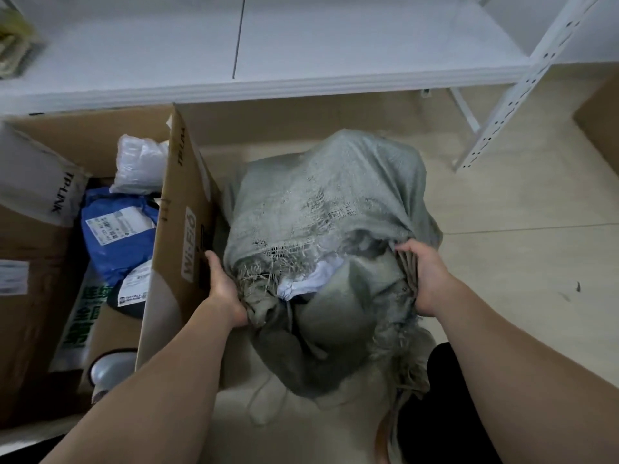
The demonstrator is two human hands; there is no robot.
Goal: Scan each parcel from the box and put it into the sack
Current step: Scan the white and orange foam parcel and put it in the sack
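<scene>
Sack (321, 202) mouth held spread between both hands: left hand (225, 289) clutches the frayed rim right against the box (177, 209) wall, right hand (426, 279) grips the opposite rim. White parcel (310, 279) lies in the opening between them. Other parcels, blue parcel (117, 239) among them, sit in the box beyond the left hand's outer side; that hand is judged nearer for the next pick.

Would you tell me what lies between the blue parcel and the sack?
The cardboard box wall stands between the blue parcel and the sack, seen in the head view.
</scene>
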